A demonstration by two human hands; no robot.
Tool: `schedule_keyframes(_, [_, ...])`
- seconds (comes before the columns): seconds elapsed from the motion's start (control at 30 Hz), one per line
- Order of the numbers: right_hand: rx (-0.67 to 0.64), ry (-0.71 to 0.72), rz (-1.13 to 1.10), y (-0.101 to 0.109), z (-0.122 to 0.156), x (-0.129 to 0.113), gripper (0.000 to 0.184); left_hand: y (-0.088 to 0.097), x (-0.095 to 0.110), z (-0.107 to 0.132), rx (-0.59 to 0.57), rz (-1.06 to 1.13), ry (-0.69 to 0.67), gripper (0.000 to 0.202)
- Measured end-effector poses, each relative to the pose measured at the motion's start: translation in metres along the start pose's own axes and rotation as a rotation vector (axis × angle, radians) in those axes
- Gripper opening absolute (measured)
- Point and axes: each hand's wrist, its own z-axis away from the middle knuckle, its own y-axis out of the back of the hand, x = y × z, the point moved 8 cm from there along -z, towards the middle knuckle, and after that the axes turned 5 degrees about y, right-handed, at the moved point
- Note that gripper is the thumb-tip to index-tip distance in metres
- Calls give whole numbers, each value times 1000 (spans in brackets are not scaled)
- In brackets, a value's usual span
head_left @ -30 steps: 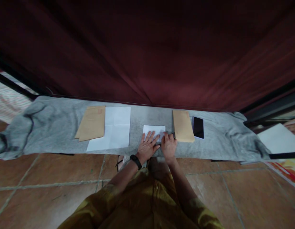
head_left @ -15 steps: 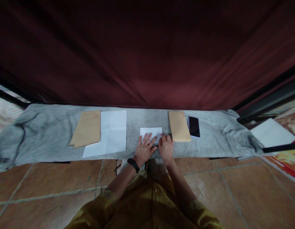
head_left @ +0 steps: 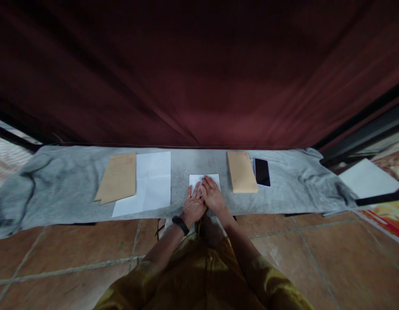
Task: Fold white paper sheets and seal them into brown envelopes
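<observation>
A small folded sheet of white paper (head_left: 195, 178) lies on the grey cloth in front of me, its lower part covered by my hands. My left hand (head_left: 193, 207), with a dark band at its wrist, rests flat on the paper with fingers spread. Over the paper's middle, my right hand (head_left: 213, 196) presses down with its fingers stretched out, touching the left hand. To the left, larger white sheets (head_left: 154, 178) with fold creases lie partly under brown envelopes (head_left: 120, 176). On the right sits a stack of brown envelopes (head_left: 242, 171).
A phone (head_left: 262, 172) with a dark screen lies beside the right stack. Grey cloth (head_left: 67, 181) covers the narrow bench. A dark red curtain (head_left: 199, 86) hangs behind it. At far right are a white sheet (head_left: 367, 181) and a colourful printed box (head_left: 388, 219).
My right hand has moved left from the paper's right edge onto its middle, beside the left hand. The left hand stays nearly in place on the paper.
</observation>
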Motion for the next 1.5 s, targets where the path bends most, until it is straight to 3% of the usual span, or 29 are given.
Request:
schedule_keyframes(0.4, [28, -38, 255, 6, 20, 22, 55, 6, -6, 8, 120, 32, 110, 58])
schedule_keyframes(0.7, [100, -83, 270, 10, 23, 21, 56, 10, -23, 24, 165, 17, 266, 61])
schedule_keyframes(0.9, [53, -90, 275, 10, 23, 20, 56, 14, -19, -5, 194, 68, 248, 59])
schedule_keyframes(1.1, [36, -76, 304, 8, 24, 20, 56, 3, -16, -41, 162, 95, 266, 63])
schedule_keyframes(1.5, [55, -81, 293, 14, 22, 17, 52, -3, -39, -25, 201, 31, 358, 64])
